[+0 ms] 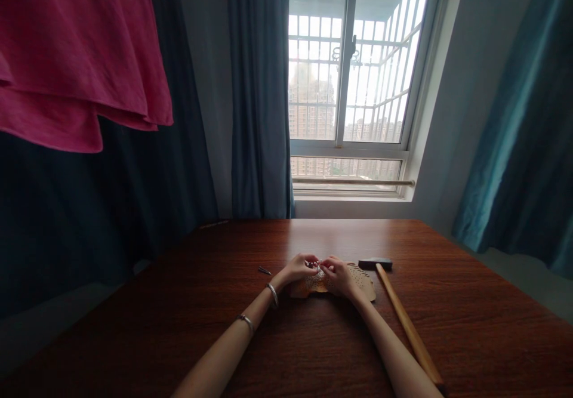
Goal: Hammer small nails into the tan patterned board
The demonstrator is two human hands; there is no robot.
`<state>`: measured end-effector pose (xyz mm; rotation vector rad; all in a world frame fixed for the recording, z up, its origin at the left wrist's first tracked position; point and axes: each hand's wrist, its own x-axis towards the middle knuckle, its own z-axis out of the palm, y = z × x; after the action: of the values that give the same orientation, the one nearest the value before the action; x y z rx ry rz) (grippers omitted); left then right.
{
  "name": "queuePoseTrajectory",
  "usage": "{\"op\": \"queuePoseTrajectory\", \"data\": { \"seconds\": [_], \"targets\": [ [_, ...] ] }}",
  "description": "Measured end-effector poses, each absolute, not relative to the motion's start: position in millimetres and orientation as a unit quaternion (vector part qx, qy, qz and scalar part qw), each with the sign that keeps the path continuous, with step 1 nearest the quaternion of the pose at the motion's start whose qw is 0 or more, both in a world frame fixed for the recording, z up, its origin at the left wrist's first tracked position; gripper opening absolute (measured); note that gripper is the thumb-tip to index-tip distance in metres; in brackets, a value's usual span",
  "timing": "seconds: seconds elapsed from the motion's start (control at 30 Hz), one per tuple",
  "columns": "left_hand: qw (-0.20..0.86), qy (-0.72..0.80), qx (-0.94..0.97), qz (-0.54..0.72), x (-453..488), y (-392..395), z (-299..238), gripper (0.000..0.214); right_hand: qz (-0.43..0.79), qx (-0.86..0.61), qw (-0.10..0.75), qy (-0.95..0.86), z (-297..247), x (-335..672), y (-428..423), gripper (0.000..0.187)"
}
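Both hands meet over a tan, flat piece full of small holes (364, 283), which lies on the table and has a wavy edge. My left hand (301, 268) is closed, its thumb and fingertips pinched together above the left part of the piece. Beside it, my right hand (339, 277) pinches too, fingertips nearly touching those of the left. Something small and thin seems to be between the fingers, too small to make out. The fingers and wrist of the right hand hide the middle of the piece.
A hammer (405, 317) with a wooden handle lies right of the perforated piece. Small dark metal pins (264, 270) lie left of my left hand. The brown wooden table (313, 350) reaches toward a barred window (344, 111). Pink cloth (80, 58) hangs at upper left.
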<state>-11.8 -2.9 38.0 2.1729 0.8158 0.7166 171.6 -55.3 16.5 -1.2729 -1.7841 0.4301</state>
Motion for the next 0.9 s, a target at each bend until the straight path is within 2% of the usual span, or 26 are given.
{"op": "queuePoseTrajectory", "data": {
  "seconds": [0.5,0.9],
  "targets": [
    [0.278,0.332,0.837,0.335,-6.5,-5.0,34.4,0.020,0.169,-0.517,0.432,-0.719,15.8,172.9,-53.6,0.013],
    [0.294,0.360,0.819,0.338,-3.4,-11.8,41.3,0.020,0.148,-0.518,0.436,-0.721,9.7,172.4,-52.7,0.016]
  ]
}}
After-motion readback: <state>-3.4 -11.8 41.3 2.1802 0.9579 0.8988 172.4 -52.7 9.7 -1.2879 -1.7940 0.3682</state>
